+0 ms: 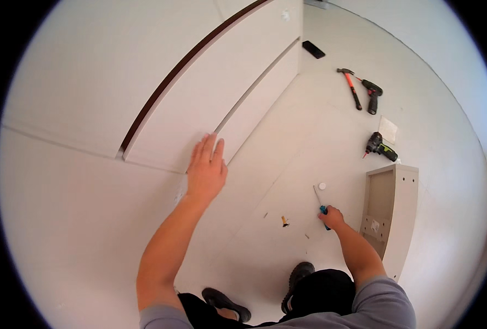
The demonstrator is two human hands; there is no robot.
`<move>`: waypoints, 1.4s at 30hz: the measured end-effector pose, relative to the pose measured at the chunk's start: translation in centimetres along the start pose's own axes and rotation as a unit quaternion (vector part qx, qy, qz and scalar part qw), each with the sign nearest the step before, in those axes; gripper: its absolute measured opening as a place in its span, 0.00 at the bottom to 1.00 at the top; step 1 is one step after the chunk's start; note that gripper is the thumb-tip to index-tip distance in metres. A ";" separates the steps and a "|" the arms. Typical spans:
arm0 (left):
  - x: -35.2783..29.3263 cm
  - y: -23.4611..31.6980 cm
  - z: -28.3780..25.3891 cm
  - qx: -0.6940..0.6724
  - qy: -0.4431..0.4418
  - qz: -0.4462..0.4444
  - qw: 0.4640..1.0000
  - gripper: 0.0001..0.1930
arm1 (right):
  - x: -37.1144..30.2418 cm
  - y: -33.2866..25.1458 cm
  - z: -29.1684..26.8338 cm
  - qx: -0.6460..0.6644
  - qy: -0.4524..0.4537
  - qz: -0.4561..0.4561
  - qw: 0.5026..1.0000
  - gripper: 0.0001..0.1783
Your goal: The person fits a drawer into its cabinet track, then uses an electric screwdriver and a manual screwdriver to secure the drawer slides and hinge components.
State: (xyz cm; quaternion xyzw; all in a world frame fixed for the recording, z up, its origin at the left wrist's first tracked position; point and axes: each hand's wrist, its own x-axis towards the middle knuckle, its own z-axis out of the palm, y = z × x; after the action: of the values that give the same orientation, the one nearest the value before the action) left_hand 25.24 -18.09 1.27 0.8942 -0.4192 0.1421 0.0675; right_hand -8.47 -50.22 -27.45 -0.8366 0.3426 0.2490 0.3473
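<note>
My left hand (207, 167) lies with fingers stretched out against the lower end of a pale drawer front (199, 98), near the gap between it and the narrower panel (262, 101) beside it. A dark slot (183, 68) runs along the drawer front's other long edge. Down by the floor, my right hand (333, 217) is closed around the teal handle of a screwdriver (323, 209), whose thin shaft points away from me. A small round white piece (322, 186) lies close to the shaft's tip.
To the right stands a pale open-sided box, like a drawer (406, 205). Farther off lie a cordless driver (379, 147), a white packet (388, 130), a drill (372, 96), a claw hammer (350, 89) and a black phone (313, 49). Near my shoes lies a small yellow-and-black piece (284, 221).
</note>
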 end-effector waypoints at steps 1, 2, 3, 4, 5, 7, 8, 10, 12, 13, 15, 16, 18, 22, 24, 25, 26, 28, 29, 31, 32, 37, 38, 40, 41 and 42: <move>1.9 -0.2 -1.8 0.052 0.038 0.045 0.997 0.30 | -0.2 0.2 0.0 0.004 -0.005 0.002 1.000 0.28; 4.0 -0.5 -3.6 0.101 0.077 0.086 0.988 0.30 | -0.2 0.2 -0.1 0.007 -0.007 0.007 1.000 0.28; 5.7 -0.6 -6.0 0.129 0.102 0.087 0.983 0.30 | -0.3 0.0 -0.1 0.010 -0.012 0.009 1.000 0.28; 7.2 -0.9 -7.9 0.153 0.127 0.085 0.976 0.30 | -0.4 -0.1 -0.1 0.011 -0.017 0.012 1.000 0.27; 8.2 -1.2 -9.1 0.182 0.135 0.078 0.971 0.30 | -0.5 0.0 -0.2 0.013 -0.016 0.015 1.000 0.27; 9.4 -2.5 -10.8 0.245 0.149 0.062 0.956 0.30 | -0.7 -0.2 -0.2 0.018 -0.022 0.015 0.999 0.26; 9.1 -3.7 -11.0 0.258 0.135 0.044 0.956 0.30 | -0.8 -0.4 -0.2 0.017 -0.023 0.016 0.999 0.26; 8.4 -5.2 -11.1 0.285 0.109 0.010 0.952 0.30 | -0.6 -0.7 0.1 0.017 -0.026 0.019 0.999 0.26; 8.0 -4.8 -11.3 0.315 0.127 0.012 0.940 0.30 | -0.7 -0.6 0.1 0.012 -0.020 0.010 1.000 0.26; 8.0 -4.7 -11.3 0.331 0.137 0.013 0.934 0.31 | -0.7 -0.5 0.1 0.009 -0.017 0.005 1.000 0.26; 7.9 -5.2 -10.9 0.335 0.153 -0.002 0.930 0.30 | -0.7 -0.3 0.2 0.010 -0.014 0.000 1.000 0.26; 7.8 -5.4 -10.7 0.337 0.160 -0.010 0.928 0.30 | -0.7 -0.2 0.3 0.011 -0.013 -0.004 1.000 0.26; 7.8 -5.4 -10.7 0.343 0.178 0.015 0.922 0.29 | -0.7 0.1 0.6 0.007 0.005 -0.006 1.000 0.26; 7.5 -5.8 -10.6 0.342 0.209 0.041 0.915 0.27 | -0.8 0.3 1.2 0.013 0.027 -0.001 1.000 0.25; 7.3 -6.1 -10.3 0.345 0.224 0.040 0.911 0.27 | -0.9 0.6 1.6 0.007 0.058 -0.015 0.998 0.25; 7.3 -6.2 -10.2 0.347 0.231 0.039 0.908 0.27 | -1.0 0.8 1.8 0.004 0.074 -0.021 0.997 0.24; 7.3 -6.3 -10.2 0.348 0.230 0.039 0.908 0.27 | -1.2 0.7 1.9 0.014 0.080 -0.024 0.996 0.24; 7.2 -6.5 -10.4 0.349 0.227 0.040 0.908 0.27 | -1.4 0.6 1.9 0.036 0.092 -0.028 0.995 0.24; 7.2 -6.6 -10.1 0.350 0.222 0.036 0.909 0.27 | -1.4 0.6 1.7 0.036 0.095 -0.026 0.994 0.24; 6.9 -6.5 -10.4 0.356 0.211 0.032 0.910 0.25 | -1.8 0.4 1.8 0.041 0.099 -0.022 0.994 0.24; 6.9 -6.3 -10.5 0.354 0.204 0.029 0.912 0.26 | -2.0 0.4 1.7 0.038 0.104 -0.020 0.994 0.23; 7.2 -5.8 -10.8 0.355 0.178 0.034 0.917 0.29 | -1.9 0.7 -0.6 0.067 0.124 -0.022 0.990 0.21; 7.1 -5.9 -10.3 0.345 0.179 0.036 0.920 0.29 | -1.0 1.1 -1.2 0.056 0.161 -0.005 0.985 0.21; 6.6 -6.3 -10.3 0.332 0.178 0.039 0.925 0.29 | 1.0 0.8 -2.7 0.051 0.206 0.029 0.977 0.22; 6.3 -5.9 -10.4 0.336 0.164 0.027 0.927 0.29 | 1.8 0.4 -3.7 0.058 0.220 0.044 0.973 0.22; 6.4 -5.6 -10.6 0.341 0.155 0.013 0.927 0.29 | 2.9 0.2 -5.0 0.053 0.222 0.068 0.971 0.22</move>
State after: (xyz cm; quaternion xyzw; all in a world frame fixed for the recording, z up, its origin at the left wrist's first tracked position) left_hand 31.34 -16.70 13.29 0.8242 -0.3416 0.4144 -0.1795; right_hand -5.88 -55.22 -26.30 -0.8262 0.4797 0.0616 0.2890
